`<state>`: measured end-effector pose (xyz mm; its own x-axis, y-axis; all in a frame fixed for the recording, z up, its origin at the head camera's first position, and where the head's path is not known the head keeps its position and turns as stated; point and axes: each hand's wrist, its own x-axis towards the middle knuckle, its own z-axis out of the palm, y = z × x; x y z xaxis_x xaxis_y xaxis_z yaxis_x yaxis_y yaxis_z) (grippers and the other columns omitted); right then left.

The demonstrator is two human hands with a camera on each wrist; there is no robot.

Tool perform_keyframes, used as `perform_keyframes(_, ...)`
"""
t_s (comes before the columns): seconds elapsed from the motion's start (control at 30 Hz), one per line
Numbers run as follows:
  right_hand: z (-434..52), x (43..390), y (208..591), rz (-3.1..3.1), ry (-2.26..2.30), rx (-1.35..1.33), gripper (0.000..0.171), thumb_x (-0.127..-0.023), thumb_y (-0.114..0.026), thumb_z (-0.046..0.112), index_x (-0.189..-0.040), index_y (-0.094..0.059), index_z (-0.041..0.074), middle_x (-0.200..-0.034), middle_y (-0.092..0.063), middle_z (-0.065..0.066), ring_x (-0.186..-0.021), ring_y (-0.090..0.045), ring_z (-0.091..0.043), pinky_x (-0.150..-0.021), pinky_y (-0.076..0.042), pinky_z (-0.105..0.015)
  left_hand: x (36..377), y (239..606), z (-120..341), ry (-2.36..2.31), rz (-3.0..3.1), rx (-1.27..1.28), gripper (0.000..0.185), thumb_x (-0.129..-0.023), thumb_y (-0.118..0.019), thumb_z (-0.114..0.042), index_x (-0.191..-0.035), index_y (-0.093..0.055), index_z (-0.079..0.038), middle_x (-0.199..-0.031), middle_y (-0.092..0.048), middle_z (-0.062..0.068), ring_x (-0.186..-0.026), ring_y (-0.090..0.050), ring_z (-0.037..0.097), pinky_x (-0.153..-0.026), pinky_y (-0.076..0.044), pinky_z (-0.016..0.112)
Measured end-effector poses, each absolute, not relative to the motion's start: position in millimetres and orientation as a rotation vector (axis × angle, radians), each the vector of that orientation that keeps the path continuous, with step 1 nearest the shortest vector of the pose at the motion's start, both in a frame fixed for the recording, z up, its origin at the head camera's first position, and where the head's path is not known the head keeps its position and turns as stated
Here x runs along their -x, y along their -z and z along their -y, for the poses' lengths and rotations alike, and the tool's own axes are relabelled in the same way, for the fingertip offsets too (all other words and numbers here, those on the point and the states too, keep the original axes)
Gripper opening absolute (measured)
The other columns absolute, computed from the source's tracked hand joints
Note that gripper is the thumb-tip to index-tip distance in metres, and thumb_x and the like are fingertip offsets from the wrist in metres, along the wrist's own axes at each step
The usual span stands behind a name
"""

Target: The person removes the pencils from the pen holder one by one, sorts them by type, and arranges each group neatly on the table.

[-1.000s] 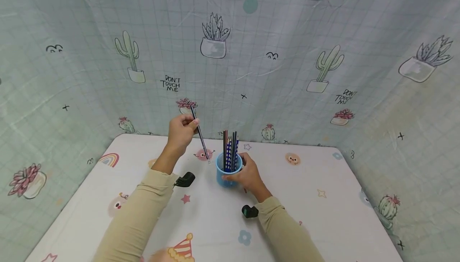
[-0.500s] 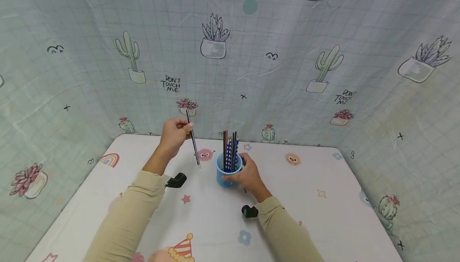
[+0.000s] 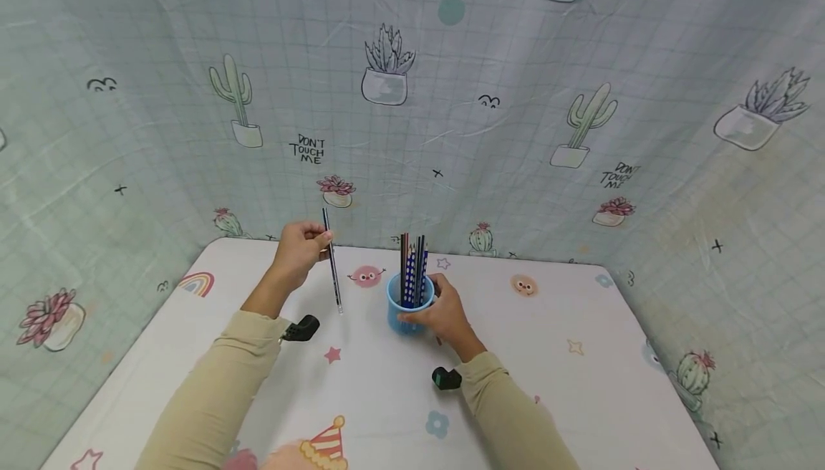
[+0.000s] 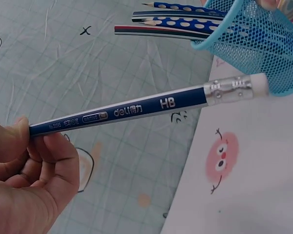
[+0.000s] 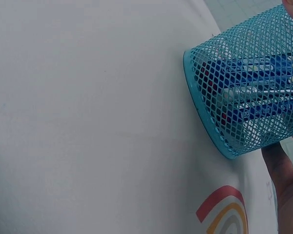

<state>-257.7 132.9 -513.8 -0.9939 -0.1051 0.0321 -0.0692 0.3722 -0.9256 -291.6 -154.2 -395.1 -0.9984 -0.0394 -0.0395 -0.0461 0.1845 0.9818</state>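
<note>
A: White printed cloth covers the tabletop (image 3: pixel 580 398), the largest surface; a pale green cactus-print sheet (image 3: pixel 580 40) hangs behind it and at both sides. What stands on the cloth?

B: A blue mesh cup (image 3: pixel 409 310), near the middle, upright. The right hand (image 3: pixel 445 316) has its fingers curled round the cup's wall and grips it. A bundle of pencils (image 3: pixel 412 269) stands in the cup, points up; some are blue with white dots.

A: And the left hand (image 3: pixel 298 249)?

B: Raised over the tabletop, left of the cup and apart from it. It pinches a dark blue pencil (image 3: pixel 331 261) near the pointed end, between thumb and fingers. The pencil hangs almost upright, eraser end down, clear of the cloth. The left wrist view reads "HB" on the barrel (image 4: pixel 136 110), with a metal ferrule and white eraser (image 4: pixel 258 85).

A: Smallest items?

B: Two black wrist-camera mounts, one at each sleeve (image 3: pixel 303 327) (image 3: pixel 446 378).

A: What could go wrong?

B: In my judgement, the pinch sits far from the pencil's middle, so the long free end may swing, and the pencil could slip and drop. A swing toward the cup could knock the standing pencils; the right hand's grip makes tipping the cup less likely.
</note>
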Motion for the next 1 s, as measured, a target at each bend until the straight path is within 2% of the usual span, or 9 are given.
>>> perform_keyframes(0.5, -133, 256, 513, -2.590, 1.733, 0.177, 0.087, -0.067, -0.101, 0.023, -0.137, -0.051, 0.008, -0.140, -0.063, -0.015, -0.137, -0.057, -0.036, -0.117, -0.046, -0.058, 289, 407, 169, -1.879, -2.443, 0.147, 0.026, -0.109, -0.053, -0.010, -0.126, -0.053, 0.010, -0.108, -0.056, 0.009, -0.094, -0.056, 0.013, -0.077, -0.059, 0.019)
perform_keyframes(0.77, -133, 255, 516, -2.588, 1.731, 0.172, 0.088, -0.066, -0.101, 0.023, -0.137, -0.051, 0.008, -0.141, -0.063, -0.015, -0.139, -0.056, -0.037, -0.118, -0.044, -0.059, 286, 409, 173, -1.792, -2.447, 0.170, 0.027, -0.109, -0.053, -0.010, -0.127, -0.054, 0.010, -0.114, -0.057, 0.014, -0.099, -0.057, 0.018, -0.078, -0.059, 0.019)
perform_keyframes(1.0, -133, 257, 513, -2.584, 1.739, 0.171, 0.087, -0.067, -0.101, 0.022, -0.137, -0.051, 0.009, -0.141, -0.063, -0.015, -0.139, -0.056, -0.037, -0.117, -0.045, -0.059, 285, 414, 180, -1.765, -2.450, 0.163, 0.026, -0.108, -0.055, -0.012, -0.121, -0.056, 0.010, -0.106, -0.058, 0.010, -0.092, -0.057, 0.015, -0.077, -0.060, 0.022)
